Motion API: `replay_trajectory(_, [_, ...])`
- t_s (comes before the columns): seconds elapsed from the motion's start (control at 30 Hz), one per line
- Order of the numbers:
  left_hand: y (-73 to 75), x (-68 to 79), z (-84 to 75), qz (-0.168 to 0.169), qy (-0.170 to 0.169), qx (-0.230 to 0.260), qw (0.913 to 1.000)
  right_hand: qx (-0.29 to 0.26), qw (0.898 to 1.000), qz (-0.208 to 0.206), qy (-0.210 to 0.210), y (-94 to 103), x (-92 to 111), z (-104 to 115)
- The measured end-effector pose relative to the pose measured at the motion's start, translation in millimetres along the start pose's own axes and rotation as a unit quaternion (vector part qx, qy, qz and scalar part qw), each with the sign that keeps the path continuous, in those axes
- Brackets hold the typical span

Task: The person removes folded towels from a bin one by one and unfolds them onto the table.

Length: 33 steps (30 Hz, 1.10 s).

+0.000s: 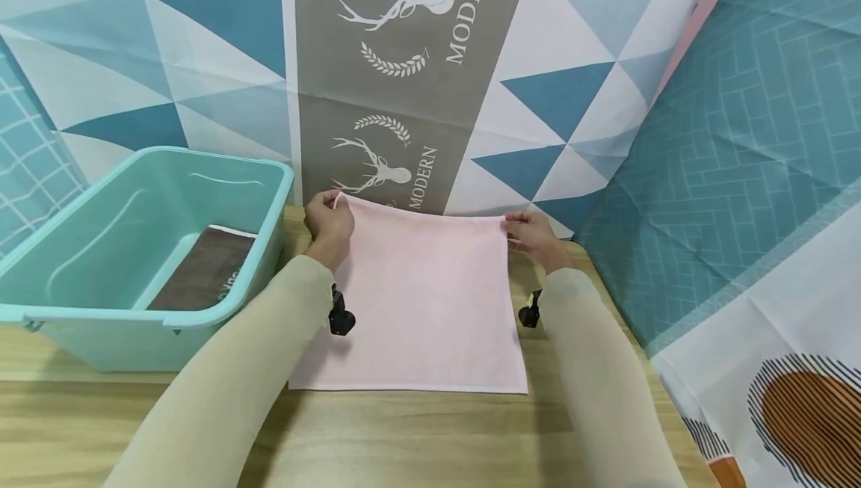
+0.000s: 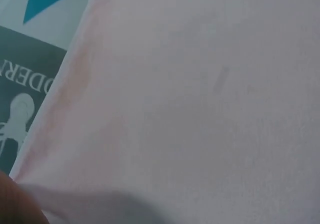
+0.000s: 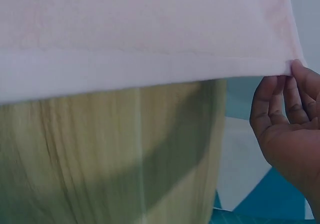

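Observation:
A pale pink towel (image 1: 424,301) with white hems is spread over the wooden table, its far edge lifted off the surface. At the far left corner my left hand (image 1: 329,223) pinches the cloth. My right hand (image 1: 534,238) holds the far right corner; the right wrist view shows the thumb and fingers of that hand (image 3: 295,119) gripping the corner. The left wrist view is mostly filled by the towel (image 2: 190,108), with only a bit of the left hand (image 2: 17,204) at the lower left.
Left of the towel stands a mint-green plastic bin (image 1: 121,338) with a folded brown towel (image 1: 208,267) inside. The wooden table (image 1: 403,436) meets a patterned cloth backdrop (image 1: 383,84) at the back. Another patterned cloth (image 1: 740,137) hangs along the right side.

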<state>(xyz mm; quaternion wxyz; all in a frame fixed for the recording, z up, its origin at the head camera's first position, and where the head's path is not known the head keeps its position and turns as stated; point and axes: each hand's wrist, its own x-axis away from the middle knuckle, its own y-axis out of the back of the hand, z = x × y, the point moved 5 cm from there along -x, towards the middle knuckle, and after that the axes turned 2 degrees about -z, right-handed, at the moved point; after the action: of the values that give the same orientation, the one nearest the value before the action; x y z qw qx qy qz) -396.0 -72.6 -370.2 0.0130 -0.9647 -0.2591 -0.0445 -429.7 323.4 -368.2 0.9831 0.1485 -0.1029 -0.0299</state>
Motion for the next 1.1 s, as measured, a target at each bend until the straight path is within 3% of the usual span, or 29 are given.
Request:
replay_trajectory(0.13, [-0.7,-11.2,9.6,0.006,-0.007,-0.028,0.9996,0.009,1.000,-0.007,-0.016,-4.1,-8,-9])
replay_trajectory(0.4, [1.6,-25.7,25.1,0.013,0.017,-0.066,0.9976,0.028,0.999,-0.015,-0.027,-9.0,-20,-19])
replay_trajectory(0.67, [-2.4,-29.1,25.4,0.029,0.035,-0.096,0.9943,0.071,0.996,-0.009,-0.047,-9.6,-29,-28])
replay_trajectory(0.87, [-4.5,-32.8,27.5,0.038,0.033,-0.125,0.9909,0.063,0.996,-0.011,-0.060,-10.7,-35,-38])
replay_trajectory(1.1, [-3.0,-41.5,30.8,0.013,0.037,-0.143,0.9889,0.059,0.997,-0.011,-0.056,-13.1,-40,-42])
